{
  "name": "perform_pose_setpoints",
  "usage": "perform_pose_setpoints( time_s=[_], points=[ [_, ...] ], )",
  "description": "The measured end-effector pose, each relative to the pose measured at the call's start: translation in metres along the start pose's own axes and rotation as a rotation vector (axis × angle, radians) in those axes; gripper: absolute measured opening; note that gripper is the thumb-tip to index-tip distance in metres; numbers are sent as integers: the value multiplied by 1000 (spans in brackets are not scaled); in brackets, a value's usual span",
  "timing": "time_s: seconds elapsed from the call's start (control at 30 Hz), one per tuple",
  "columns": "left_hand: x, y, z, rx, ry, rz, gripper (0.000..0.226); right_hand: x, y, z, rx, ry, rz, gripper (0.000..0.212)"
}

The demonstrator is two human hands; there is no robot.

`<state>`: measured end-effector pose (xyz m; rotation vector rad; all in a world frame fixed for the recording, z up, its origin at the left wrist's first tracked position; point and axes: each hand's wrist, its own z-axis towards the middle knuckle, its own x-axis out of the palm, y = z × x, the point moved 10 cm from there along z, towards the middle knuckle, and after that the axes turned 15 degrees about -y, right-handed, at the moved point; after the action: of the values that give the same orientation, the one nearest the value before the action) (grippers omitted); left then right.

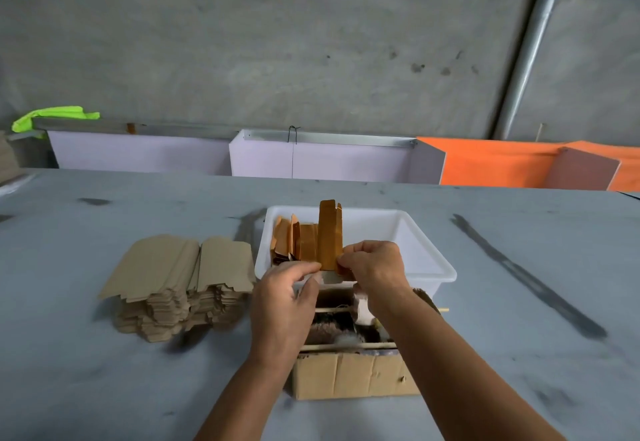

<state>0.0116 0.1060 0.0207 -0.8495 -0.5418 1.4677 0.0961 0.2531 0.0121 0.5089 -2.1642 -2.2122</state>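
A tall narrow brown carton (pixel 329 232) stands upright between my two hands, over the near edge of a white plastic tub (pixel 426 257). My left hand (pixel 284 298) pinches its lower left end with curled fingers. My right hand (pixel 375 267) pinches a flap at its lower right end. Several more folded brown cartons (pixel 294 239) lean in the tub's left part. The carton's bottom end is hidden behind my fingers.
A stack of flat tan carton blanks (pixel 180 278) lies left of the tub. An open cardboard box (pixel 349 371) holding dark bristly items and thin sticks sits under my wrists. White and orange panels (pixel 485 160) line the grey table's far edge.
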Motion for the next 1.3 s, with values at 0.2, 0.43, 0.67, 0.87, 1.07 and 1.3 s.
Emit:
perform_pose_setpoints(
  time_s=[0.2, 0.43, 0.67, 0.87, 1.07, 1.3],
  points=[
    [13, 4, 11, 141, 78, 166, 25, 27, 7, 28, -11, -14, -92, 23],
    [34, 16, 39, 199, 213, 347, 23, 55, 11, 51, -47, -37, -194, 18],
    [47, 33, 49, 219, 270, 441, 23, 78, 4, 69, -57, -51, -256, 10],
    [58, 33, 44, 271, 403, 584, 33, 92, 7, 69, -216, 4, -428, 16],
    [63, 35, 36, 280, 548, 645, 46, 103, 11, 66, -394, 66, -680, 16],
    [63, 37, 33, 270, 580, 648, 46, 115, 7, 60, -451, 232, -757, 13]
  ],
)
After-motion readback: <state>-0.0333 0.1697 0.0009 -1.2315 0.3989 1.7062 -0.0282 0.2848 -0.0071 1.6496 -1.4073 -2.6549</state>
